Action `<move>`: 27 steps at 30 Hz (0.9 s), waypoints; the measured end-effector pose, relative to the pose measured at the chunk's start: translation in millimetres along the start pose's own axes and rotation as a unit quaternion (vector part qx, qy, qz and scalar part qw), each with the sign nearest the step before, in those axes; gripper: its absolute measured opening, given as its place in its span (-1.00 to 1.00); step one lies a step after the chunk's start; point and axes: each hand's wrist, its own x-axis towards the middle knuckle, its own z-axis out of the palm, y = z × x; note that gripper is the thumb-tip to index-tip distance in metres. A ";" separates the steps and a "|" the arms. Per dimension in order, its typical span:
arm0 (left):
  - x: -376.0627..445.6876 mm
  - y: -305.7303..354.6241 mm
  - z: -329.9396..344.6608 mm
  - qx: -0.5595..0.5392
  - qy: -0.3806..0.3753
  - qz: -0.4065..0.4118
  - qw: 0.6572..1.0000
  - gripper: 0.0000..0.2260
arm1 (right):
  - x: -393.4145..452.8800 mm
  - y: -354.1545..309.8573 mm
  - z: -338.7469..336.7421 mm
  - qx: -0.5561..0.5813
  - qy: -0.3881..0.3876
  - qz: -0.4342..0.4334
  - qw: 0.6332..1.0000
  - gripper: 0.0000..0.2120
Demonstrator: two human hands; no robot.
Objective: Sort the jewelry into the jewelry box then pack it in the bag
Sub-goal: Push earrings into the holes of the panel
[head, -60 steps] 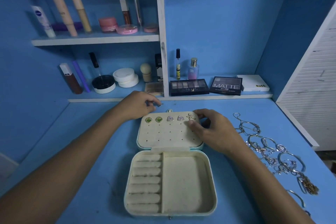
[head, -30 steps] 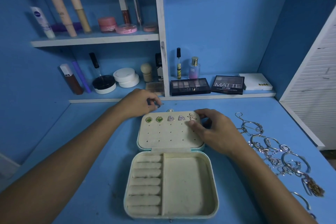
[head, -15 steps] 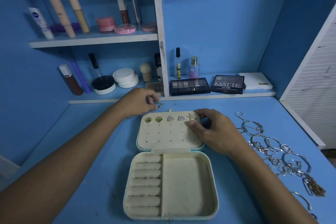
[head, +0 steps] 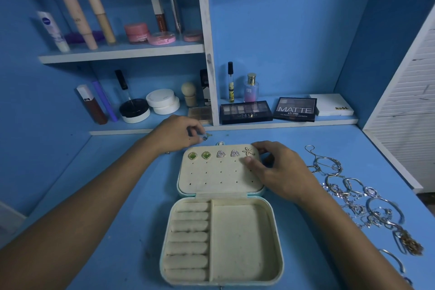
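Left hand [head: 175,134] pinches a small earring [head: 205,137]; right hand [head: 280,169] grips the five-earring jewelry box lid [head: 219,176].

Item pinched in left hand [head: 175,134] too small to identify.

Blue table [head: 98,195] carries the open jewelry box [head: 222,240] at centre, a spread of silver bangles and chains [head: 360,198] to its right, well apart.
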 end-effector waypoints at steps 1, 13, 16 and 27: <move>-0.4 0.4 -0.1 -0.003 -0.001 0.001 1.000 -0.88 | -0.1 -0.2 -0.2 -0.001 0.000 0.000 1.000 -0.65; -1.0 1.5 -2.5 0.028 -0.001 0.037 0.999 -0.89 | -1.6 -2.3 -1.7 0.002 -0.002 -0.002 1.000 -0.66; -1.3 3.1 -2.7 0.025 -0.004 0.035 0.999 -0.87 | -1.4 -2.3 -1.6 0.003 -0.005 -0.002 1.000 -0.65; 4.0 7.0 -1.8 0.022 -0.030 0.033 0.999 -0.91 | -0.2 0.5 0.3 0.000 0.000 -0.005 1.000 -0.65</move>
